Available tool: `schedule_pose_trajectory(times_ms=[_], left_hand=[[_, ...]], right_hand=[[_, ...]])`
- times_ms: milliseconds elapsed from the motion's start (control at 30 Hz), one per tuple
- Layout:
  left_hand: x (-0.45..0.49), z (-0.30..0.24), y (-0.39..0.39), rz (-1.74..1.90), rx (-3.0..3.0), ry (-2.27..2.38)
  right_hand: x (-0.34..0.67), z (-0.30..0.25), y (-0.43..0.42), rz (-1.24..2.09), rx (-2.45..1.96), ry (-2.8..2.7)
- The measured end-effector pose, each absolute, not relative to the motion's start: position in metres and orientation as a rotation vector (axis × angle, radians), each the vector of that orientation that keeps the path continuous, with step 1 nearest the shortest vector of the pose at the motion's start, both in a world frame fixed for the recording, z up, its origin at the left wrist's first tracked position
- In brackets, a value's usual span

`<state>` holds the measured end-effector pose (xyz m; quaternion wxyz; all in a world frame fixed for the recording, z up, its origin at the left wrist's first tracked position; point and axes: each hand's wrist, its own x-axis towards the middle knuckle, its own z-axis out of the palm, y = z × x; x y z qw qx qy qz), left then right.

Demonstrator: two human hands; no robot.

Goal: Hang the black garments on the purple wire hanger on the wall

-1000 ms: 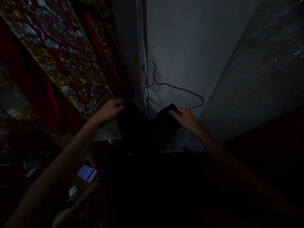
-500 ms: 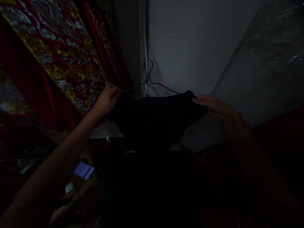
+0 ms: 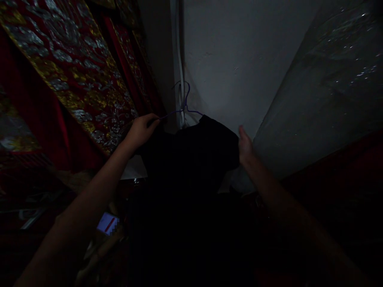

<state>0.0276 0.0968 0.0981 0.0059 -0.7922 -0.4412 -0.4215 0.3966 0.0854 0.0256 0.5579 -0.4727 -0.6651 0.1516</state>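
A black short-sleeved shirt hangs on a thin purple wire hanger, its hook over a pale cord or pipe by the wall. At the left shoulder, my left hand is closed on the shirt, its fingertips by the hanger's arm. My right hand is at the edge of the right sleeve, seen side-on with a digit stretched upward; its other fingers are partly hidden. The lower part of the shirt merges into the dark.
Red cloth with gold and silver ornament hangs at the left. A clear plastic sheet covers something at the right, against the grey wall. A lit phone lies low on the left.
My right hand has let go of the shirt's right shoulder and moved left and down to the sleeve. The right shoulder now drapes over the hanger. My left hand stays at the left shoulder.
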Motion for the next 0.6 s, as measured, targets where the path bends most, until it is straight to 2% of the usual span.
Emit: schedule_pose_trajectory(times_ms=[100,267,433,600], left_hand=[[0.028,0.094,0.095,-1.342,-2.368,-1.366],[0.063,0.098,0.087,-1.382,-2.184,-1.247],[0.094,0.095,0.094,-1.196,-2.321,-1.283],[0.111,0.082,0.100,-1.525,-2.373,-1.309]], right_hand=[[0.402,0.030,0.082,0.926,-0.979,-1.407],[0.397,0.068,0.068,0.885,-0.847,-1.252],[0.375,0.090,0.030,1.298,-0.750,-1.485],[0.335,0.076,0.009,1.511,-0.763,-1.654]])
